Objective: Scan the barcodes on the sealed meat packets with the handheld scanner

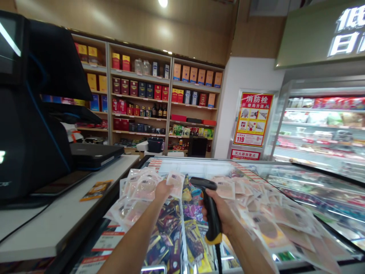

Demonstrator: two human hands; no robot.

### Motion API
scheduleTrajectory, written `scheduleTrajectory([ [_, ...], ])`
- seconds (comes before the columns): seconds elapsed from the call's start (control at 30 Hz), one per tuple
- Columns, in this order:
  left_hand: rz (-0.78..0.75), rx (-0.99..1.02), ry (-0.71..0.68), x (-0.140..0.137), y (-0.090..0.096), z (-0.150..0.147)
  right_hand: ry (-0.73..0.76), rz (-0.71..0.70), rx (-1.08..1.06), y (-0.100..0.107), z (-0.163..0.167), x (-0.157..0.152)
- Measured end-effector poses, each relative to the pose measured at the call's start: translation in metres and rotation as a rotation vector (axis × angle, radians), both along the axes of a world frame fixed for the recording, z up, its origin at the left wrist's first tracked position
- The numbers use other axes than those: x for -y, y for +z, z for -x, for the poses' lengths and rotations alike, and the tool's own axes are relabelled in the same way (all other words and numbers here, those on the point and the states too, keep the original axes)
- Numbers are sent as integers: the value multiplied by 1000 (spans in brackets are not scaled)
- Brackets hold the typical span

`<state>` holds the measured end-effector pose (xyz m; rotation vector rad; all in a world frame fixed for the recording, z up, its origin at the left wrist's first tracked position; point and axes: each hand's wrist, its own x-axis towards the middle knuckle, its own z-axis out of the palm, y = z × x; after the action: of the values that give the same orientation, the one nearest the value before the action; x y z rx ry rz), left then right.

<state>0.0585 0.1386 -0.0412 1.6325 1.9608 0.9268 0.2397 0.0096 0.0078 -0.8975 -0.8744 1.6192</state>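
We are standing at a chest freezer (256, 167) whose glass lid is stretching from the middle to the right of the scene, with colourful frozen packs (168, 228) showing through it near us. On the far side, wooden shelves (168, 102) are carrying rows of boxes and bottles, and a chilled display case (322, 125) is running along the far right beside a red fire-safety poster (252, 120). To the left, a white worktop (57, 220) is bearing a dark checkout terminal (31, 114). Flat, clear vacuum-sealed packets (273, 220) are lying spread across the right of the lid, and another heap (134, 190) is lying to the left. Our right hand (221, 215) is clenching the grip of a black barcode scanner (211, 209) with a yellow base, its head pointing left. Our left hand (162, 190) is pinching one packet (175, 182), holding it up just left of the scanner head.
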Motion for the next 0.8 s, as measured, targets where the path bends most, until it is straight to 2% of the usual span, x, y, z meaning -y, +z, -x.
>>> scheduleTrajectory([
  [0.1,8,-56,13,2,4,8,-45,-28,27,1,-5,-2],
  [0.17,-18,-99,69,5,7,13,-92,-42,42,2,-16,-4],
  [0.33,-182,-209,188,19,21,12,-245,-53,78,2,-61,-8],
  [0.43,-270,-278,172,26,27,-4,-325,-61,97,2,-93,-6],
  [0.5,-271,-310,91,30,27,-24,-355,-64,88,1,-111,-4],
  [0.6,-208,-340,-137,44,18,-68,-403,-59,71,-1,-134,0],
  [0.7,-109,-351,-407,69,5,-117,-462,-42,83,-6,-152,4],
  [0.8,-36,-354,-555,93,-4,-153,-537,-20,111,-12,-165,8],
])
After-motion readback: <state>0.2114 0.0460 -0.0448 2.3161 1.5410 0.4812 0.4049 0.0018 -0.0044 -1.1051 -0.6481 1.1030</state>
